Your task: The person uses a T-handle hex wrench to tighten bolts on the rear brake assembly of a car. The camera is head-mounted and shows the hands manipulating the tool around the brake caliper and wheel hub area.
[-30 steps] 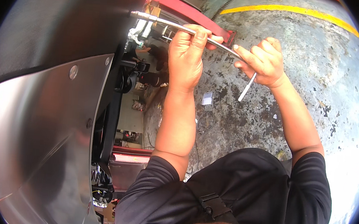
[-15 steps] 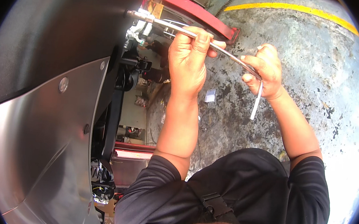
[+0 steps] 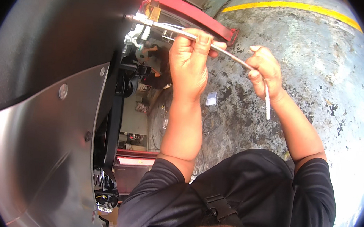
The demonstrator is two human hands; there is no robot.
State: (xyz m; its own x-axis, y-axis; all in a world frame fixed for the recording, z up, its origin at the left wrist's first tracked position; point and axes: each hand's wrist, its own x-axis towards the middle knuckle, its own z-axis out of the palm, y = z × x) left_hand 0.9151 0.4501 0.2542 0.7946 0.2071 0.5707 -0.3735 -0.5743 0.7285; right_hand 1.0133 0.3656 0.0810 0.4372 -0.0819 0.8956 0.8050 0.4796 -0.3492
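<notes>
Your left hand [image 3: 191,60] is closed around 1 metal rod [image 3: 233,58]; your right hand [image 3: 267,71] curls around its bend, short end hanging below. Leftward, its far end nears the black panel [image 3: 68,30].

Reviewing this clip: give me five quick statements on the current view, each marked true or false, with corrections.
1. The left hand grips a metal rod. True.
2. The right hand rests flat on the floor. False: it is raised, curled at the rod's right end.
3. A yellow line crosses the floor near the picture's top. True.
4. The grey panel stands on the person's right. False: left.
5. The sleeves are black. True.
</notes>
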